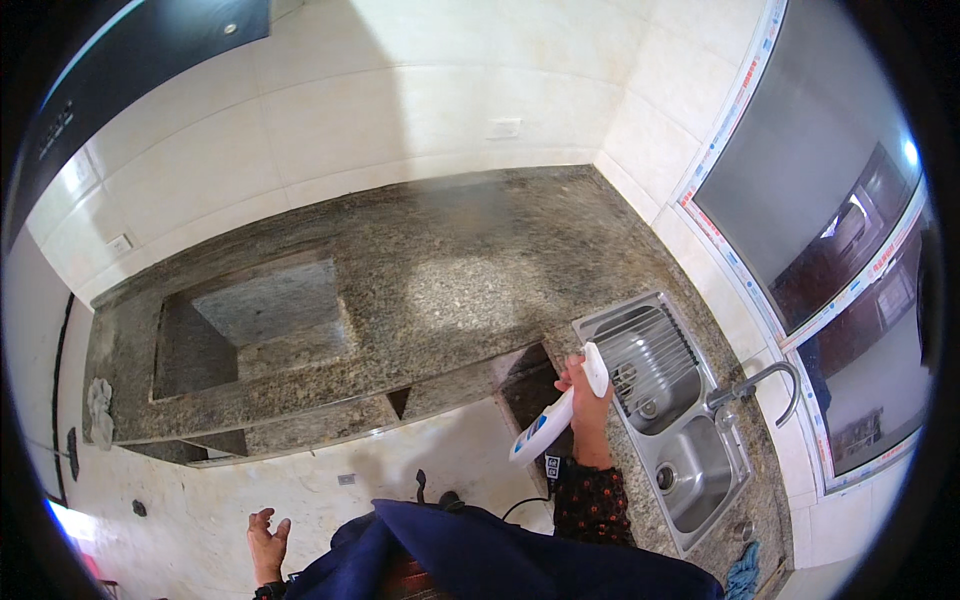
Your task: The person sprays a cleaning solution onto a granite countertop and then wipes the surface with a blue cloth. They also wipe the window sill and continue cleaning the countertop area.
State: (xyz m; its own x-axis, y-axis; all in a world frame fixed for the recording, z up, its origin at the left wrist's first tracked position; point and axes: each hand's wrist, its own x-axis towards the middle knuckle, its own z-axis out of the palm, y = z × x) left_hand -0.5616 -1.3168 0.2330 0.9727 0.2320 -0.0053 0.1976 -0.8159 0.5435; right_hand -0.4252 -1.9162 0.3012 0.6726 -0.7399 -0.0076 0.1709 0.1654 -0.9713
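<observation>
My right hand (589,409) is closed around the neck of a white spray bottle (546,433), held tilted in front of the double-bowl steel sink (651,435). The bottle's spray head points up and away from me over the counter's front edge. Down at the lower left, my left hand (268,541) is held over the floor with its fingers apart and nothing in it. Beyond both hands runs the speckled stone countertop (465,292), with a rectangular cutout (262,322) in its left part. A light patch shows on the stone near its middle.
A grey faucet (784,382) rises behind the sink, and a wire rack (652,337) spans the far bowl. A blue cloth (742,574) lies at the counter's near right end, a whitish crumpled cloth (100,409) at the far left. Window frames stand right; a dark range hood (150,67) overhangs upper left.
</observation>
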